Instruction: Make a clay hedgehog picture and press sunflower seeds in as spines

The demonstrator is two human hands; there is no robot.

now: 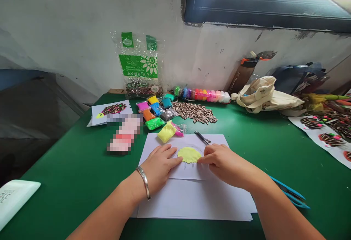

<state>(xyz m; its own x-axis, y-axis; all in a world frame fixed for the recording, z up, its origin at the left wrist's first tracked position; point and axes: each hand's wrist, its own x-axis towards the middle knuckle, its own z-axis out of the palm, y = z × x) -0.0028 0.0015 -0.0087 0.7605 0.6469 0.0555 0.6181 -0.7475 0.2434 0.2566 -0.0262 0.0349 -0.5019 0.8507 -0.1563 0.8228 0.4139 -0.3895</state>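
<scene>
A flattened oval of yellow modelling clay [189, 154] lies on a sheet of white paper [175, 174]. Thin pencil lines show around its upper edge and just below it. My left hand [161, 161], with a silver bracelet at the wrist, rests open on the paper, its thumb touching the clay's left edge. From the other side, my right hand [222, 161] reaches in with its index finger stretched against the lower right edge; its other fingers are bent and partly hidden. A black pen [202, 137] lies above the right hand. Beyond the clay is an opened yellow clay packet [166, 131].
Several coloured clay packets [155, 109] and a pile of sunflower seeds [194, 112] lie behind the paper. A seed bag [141, 68] leans on the wall. Blue scissors [292, 194] lie by my right forearm. Decorated sheets [326, 134], a cloth bag [270, 97] and a bottle [242, 75] are rightward.
</scene>
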